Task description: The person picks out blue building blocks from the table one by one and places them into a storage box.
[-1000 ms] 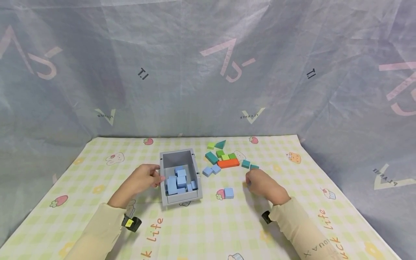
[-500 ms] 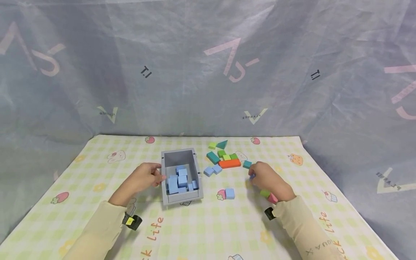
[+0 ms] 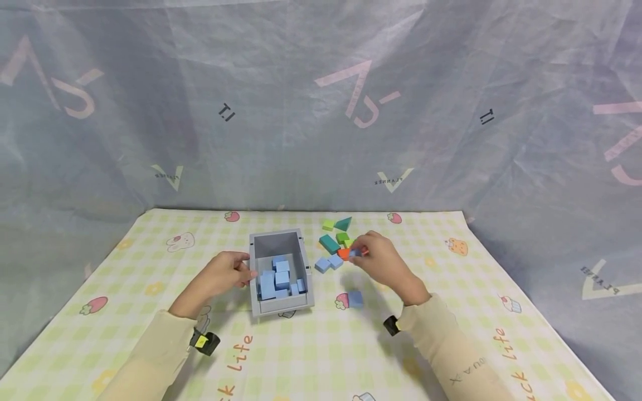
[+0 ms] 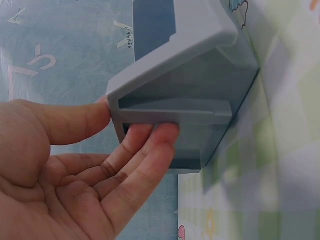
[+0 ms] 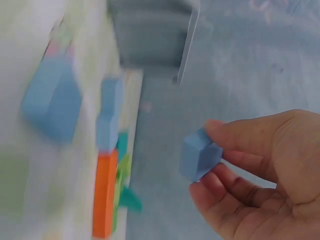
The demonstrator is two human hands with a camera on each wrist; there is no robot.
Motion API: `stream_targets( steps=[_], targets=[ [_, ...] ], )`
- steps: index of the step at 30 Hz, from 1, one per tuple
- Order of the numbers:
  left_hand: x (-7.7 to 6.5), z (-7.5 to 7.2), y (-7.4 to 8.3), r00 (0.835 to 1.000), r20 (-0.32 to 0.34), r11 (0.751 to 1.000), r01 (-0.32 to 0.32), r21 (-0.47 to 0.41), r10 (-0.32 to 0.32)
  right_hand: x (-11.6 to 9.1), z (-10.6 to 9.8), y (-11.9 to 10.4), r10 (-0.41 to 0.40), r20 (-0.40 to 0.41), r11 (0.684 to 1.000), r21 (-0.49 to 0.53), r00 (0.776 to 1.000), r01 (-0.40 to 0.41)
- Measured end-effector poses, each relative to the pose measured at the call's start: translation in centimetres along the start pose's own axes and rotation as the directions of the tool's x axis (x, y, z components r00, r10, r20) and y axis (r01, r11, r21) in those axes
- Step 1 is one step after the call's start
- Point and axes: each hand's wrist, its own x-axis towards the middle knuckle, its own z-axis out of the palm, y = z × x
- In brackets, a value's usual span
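Right hand moved up and left since a second ago, now lifted over the orange block, pinching a small blue cube. Left hand still gripping the grey bin's left wall, same spot.

Grey plastic bin w/ blue blocks inside sits on desk; loose coloured wooden blocks to its right, lone blue cube nearer front.
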Motion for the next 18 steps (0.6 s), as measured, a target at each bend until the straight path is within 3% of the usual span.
stream_targets(
  steps=[4,10,18],
  targets=[
    [0.0,0.0,-0.2,1.000,0.001,1.000,-0.009,-0.004,0.009,0.8,1.4,-2.2,-0.074,-0.018,0.996,0.049,0.997,0.075],
    [0.0,0.1,-0.2,1.000,0.005,1.000,-0.018,-0.007,0.018,1.6,3.5,-4.3,-0.151,-0.037,0.987,0.046,0.988,0.153],
    [0.1,0.1,-0.2,1.000,-0.006,1.000,-0.022,0.014,0.022,2.0,5.2,-6.2,-0.258,0.008,0.960,0.116,0.966,0.256]
  ],
)
